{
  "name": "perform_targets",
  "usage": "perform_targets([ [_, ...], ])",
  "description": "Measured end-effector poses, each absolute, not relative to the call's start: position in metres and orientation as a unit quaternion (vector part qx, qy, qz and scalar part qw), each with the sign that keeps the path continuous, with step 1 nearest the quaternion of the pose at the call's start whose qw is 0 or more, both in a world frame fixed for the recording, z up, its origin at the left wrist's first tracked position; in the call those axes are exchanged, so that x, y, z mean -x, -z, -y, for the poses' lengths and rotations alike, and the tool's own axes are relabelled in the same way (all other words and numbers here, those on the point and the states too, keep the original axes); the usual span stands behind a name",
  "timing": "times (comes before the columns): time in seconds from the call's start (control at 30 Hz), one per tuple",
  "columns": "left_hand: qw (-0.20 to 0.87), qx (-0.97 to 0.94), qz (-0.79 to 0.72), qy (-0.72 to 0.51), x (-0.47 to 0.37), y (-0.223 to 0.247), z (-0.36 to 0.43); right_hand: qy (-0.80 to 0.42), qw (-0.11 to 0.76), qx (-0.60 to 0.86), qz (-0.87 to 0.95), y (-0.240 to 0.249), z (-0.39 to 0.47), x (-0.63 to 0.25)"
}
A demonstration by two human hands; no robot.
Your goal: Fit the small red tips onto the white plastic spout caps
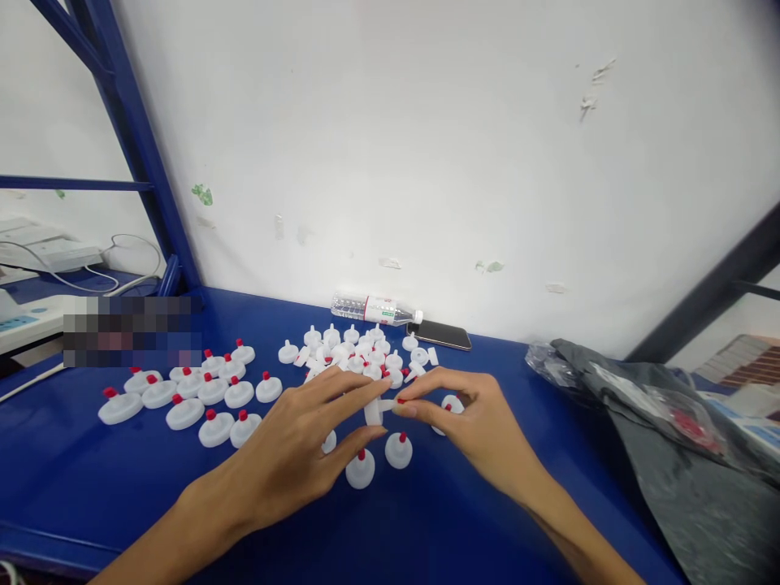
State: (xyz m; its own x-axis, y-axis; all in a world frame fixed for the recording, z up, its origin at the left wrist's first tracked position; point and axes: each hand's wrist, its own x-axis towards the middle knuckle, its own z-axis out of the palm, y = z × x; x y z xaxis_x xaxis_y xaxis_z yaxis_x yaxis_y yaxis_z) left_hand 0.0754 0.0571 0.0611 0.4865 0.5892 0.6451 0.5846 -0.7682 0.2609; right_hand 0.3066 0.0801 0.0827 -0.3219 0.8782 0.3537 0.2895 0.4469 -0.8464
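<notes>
My left hand (292, 439) pinches a white round plastic cap with a nozzle (372, 411) by its rim, tilted so that the nozzle points to the right. At the nozzle's tip, the thumb and forefinger of my right hand (472, 414) are closed on a small red tip cap (400, 400), partly hidden by the fingers. Just below the hands, a red-tipped nozzle cap (361, 471) and another red-tipped nozzle cap (398, 452) rest on the blue table (426, 520). Beyond the hands is a heap of white nozzle caps (353, 349), with some red pieces among them.
Several red-tipped caps (213, 390) stand at the left. A clear water bottle (378, 310) lies along the wall beside a phone (442, 334). Dark plastic bags (682, 471) cover the right side. Blue metal uprights (143, 146) frame the left.
</notes>
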Motion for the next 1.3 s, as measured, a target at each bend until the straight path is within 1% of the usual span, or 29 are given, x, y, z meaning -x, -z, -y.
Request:
perform_targets([
  [0.1, 0.014, -0.863, -0.33, -0.382, -0.076, -0.061, -0.057, -0.406, 0.405, 0.373, 0.729, -0.083, -0.082, -0.308],
  [0.23, 0.018, -0.87, -0.32, -0.375, -0.076, -0.061, -0.055, -0.545, 0.318, 0.322, 0.706, -0.083, -0.083, -0.313],
  [0.33, 0.015, -0.869, -0.327, -0.372, -0.075, -0.064, -0.052, -0.583, 0.297, 0.315, 0.687, -0.087, -0.085, -0.319],
  [0.43, 0.008, -0.856, -0.358, -0.373, -0.075, -0.067, -0.05, -0.52, 0.342, 0.356, 0.697, -0.099, -0.089, -0.332],
  [0.5, 0.006, -0.842, -0.371, -0.392, -0.075, -0.068, -0.051, -0.43, 0.382, 0.414, 0.706, -0.108, -0.094, -0.346],
  [0.57, 0.004, -0.831, -0.378, -0.409, -0.076, -0.069, -0.052, -0.335, 0.393, 0.481, 0.708, -0.112, -0.103, -0.363],
  [0.67, -0.005, -0.832, -0.382, -0.402, -0.077, -0.069, -0.054, -0.233, 0.335, 0.575, 0.709, -0.101, -0.122, -0.389],
  [0.7, -0.01, -0.834, -0.382, -0.398, -0.077, -0.069, -0.054, -0.216, 0.302, 0.598, 0.71, -0.094, -0.129, -0.397],
  [0.77, -0.013, -0.833, -0.387, -0.397, -0.077, -0.069, -0.054, -0.22, 0.239, 0.625, 0.71, -0.079, -0.141, -0.407],
  [0.83, -0.01, -0.83, -0.393, -0.395, -0.076, -0.069, -0.054, -0.252, 0.201, 0.62, 0.715, -0.067, -0.149, -0.414],
  [0.93, -0.001, -0.833, -0.395, -0.388, -0.075, -0.068, -0.055, -0.279, 0.183, 0.595, 0.731, -0.062, -0.151, -0.416],
  [1.03, 0.004, -0.828, -0.394, -0.398, -0.076, -0.067, -0.056, -0.213, 0.18, 0.603, 0.748, -0.069, -0.147, -0.414],
  [1.13, 0.015, -0.824, -0.394, -0.407, -0.076, -0.066, -0.057, -0.097, 0.213, 0.61, 0.757, -0.077, -0.147, -0.403],
  [1.2, 0.028, -0.826, -0.392, -0.403, -0.075, -0.066, -0.058, -0.063, 0.221, 0.58, 0.782, -0.08, -0.155, -0.391],
  [1.3, 0.025, -0.828, -0.393, -0.4, -0.072, -0.068, -0.058, -0.078, 0.156, 0.514, 0.84, -0.08, -0.177, -0.372],
])
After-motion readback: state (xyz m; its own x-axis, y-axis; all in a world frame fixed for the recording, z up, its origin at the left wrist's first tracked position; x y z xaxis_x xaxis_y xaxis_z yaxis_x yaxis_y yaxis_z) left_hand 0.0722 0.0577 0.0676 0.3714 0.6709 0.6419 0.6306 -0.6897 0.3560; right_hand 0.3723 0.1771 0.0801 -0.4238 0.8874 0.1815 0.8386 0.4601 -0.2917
